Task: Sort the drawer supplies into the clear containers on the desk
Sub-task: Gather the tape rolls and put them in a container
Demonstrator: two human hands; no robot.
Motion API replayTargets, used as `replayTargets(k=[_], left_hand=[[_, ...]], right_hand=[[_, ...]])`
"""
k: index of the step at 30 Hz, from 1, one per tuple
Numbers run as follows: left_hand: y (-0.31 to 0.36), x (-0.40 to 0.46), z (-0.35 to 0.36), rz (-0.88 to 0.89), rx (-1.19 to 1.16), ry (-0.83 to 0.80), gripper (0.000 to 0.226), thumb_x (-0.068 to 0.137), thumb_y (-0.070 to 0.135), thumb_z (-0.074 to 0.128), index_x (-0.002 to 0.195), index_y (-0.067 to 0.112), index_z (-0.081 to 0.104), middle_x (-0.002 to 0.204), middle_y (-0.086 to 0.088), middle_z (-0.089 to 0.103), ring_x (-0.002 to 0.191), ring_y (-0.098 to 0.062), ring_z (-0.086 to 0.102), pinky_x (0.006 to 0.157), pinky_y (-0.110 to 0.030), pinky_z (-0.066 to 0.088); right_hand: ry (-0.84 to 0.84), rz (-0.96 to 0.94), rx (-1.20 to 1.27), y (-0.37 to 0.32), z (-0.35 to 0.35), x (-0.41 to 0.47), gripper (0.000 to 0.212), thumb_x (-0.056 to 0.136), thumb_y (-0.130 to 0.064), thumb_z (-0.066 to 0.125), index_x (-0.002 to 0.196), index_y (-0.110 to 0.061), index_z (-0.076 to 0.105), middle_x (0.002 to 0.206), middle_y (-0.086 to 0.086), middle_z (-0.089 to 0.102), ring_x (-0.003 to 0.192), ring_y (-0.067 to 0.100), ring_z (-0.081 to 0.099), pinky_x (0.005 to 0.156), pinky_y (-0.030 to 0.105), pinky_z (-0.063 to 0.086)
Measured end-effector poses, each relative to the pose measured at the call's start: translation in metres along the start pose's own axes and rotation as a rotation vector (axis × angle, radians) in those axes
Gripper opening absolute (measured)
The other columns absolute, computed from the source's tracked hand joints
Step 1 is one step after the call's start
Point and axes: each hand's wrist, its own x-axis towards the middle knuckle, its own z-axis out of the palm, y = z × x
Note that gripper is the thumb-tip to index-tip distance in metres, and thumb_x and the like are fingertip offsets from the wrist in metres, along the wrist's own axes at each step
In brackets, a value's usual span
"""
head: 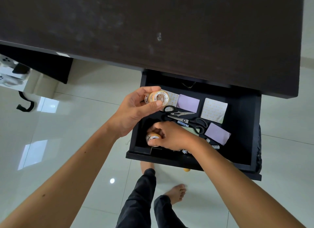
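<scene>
Feet (176, 193): standing bare on the pale tiled floor (68, 125), below dark trouser legs (139, 202).
Right hand (171, 135): reaching into the near left corner of the drawer, fingers curling around a roll of tape.
Lower tape roll (153, 137): sitting low inside the drawer, partly hidden under the right hand's fingers.
Open drawer (244, 125): projecting from under the desk, black inside and out.
Left hand (136, 108): hovering above the drawer's left edge, pinching a stack of tape rolls between thumb and fingers.
Upper tape rolls (157, 96): being held clear of the drawer; exact count hard to tell.
Scissors (190, 118): two black-handled pairs lying crossed mid-drawer, over a marker pen (182, 123).
Purple note pads (187, 103): lying flat, one at the back, one (217, 133) toward the right front.
Patterned pale pads (213, 110): lying flat along the back row.
Desk (153, 28): spreading dark and bare-looking across the far field.
</scene>
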Motion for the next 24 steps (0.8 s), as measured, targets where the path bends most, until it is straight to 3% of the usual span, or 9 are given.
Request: replayTargets(k=[5,11,16,24], left_hand=[[0.003,0.004,-0.006,0.004,0.018,0.013,0.048,0.085,0.016,0.08,0.131,0.016,0.067,0.126,-0.01,0.072,0.126,-0.032,0.068,0.114,-0.054,0.049],[0.011,0.004,-0.011,0.029,0.017,0.014,0.051,0.082,0.026,0.086,0.13,0.019,0.068,0.131,-0.016,0.07,0.131,-0.042,0.061,0.115,-0.057,0.047],[0.03,0.002,-0.019,0.051,0.002,0.0,0.051,0.083,0.024,0.085,0.131,0.017,0.068,0.119,-0.008,0.072,0.124,-0.039,0.066,0.116,-0.056,0.047],[0.076,-0.001,-0.04,0.085,0.014,0.004,0.047,0.082,0.029,0.087,0.127,0.026,0.072,0.123,-0.009,0.073,0.121,-0.029,0.068,0.118,-0.054,0.046]], right_hand=[[0.097,-0.062,0.109,0.004,-0.012,-0.011,0.034,0.09,-0.033,0.083,0.122,-0.033,0.07,0.11,-0.011,0.074,0.095,0.011,0.074,0.095,0.038,0.06],[0.137,-0.091,0.211,-0.007,-0.032,-0.03,0.04,0.084,-0.045,0.085,0.121,-0.038,0.071,0.112,-0.006,0.075,0.098,0.02,0.075,0.095,0.049,0.06],[0.155,-0.121,0.201,-0.027,-0.047,-0.053,0.038,0.088,-0.04,0.085,0.124,-0.035,0.072,0.114,-0.008,0.074,0.101,0.016,0.071,0.094,0.044,0.06],[0.221,-0.181,0.29,-0.074,-0.08,-0.071,0.038,0.089,-0.033,0.084,0.126,-0.031,0.073,0.112,-0.01,0.076,0.106,0.014,0.073,0.099,0.038,0.06]])
